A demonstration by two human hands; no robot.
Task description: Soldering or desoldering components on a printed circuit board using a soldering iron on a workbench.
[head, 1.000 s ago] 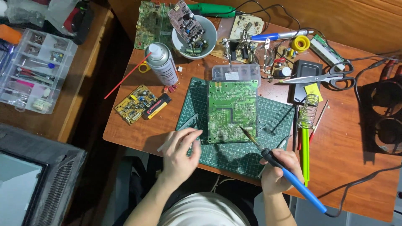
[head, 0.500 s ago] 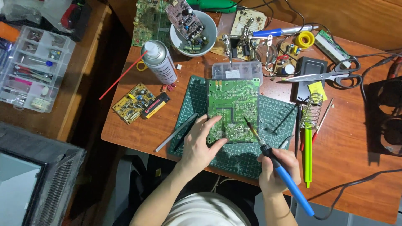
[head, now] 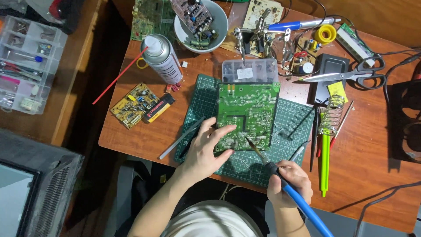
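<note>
Green and stiff, the board (head: pixel 248 115) lay flat on a cutting mat (head: pixel 254 162) atop a crowded wooden desk (head: pixel 372 175). The left hand (head: pixel 206 151) pressed its lower-left edge, fingers spread; the right hand (head: pixel 287 180) gripped a blue iron (head: pixel 280 175), tip seemingly touching. Light, fragile, best held by edges.

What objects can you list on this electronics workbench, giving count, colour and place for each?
large green circuit board: one, green, on mat centre
green cutting mat: one, under board
silver spray can: one, red straw, upper left
small yellow circuit board: one, left
white bowl: one, holds boards, top
black-handled scissors: one, upper right
blue-handled soldering iron: one, tip on board
left hand: rests on board's edge
right hand: grips iron
</note>
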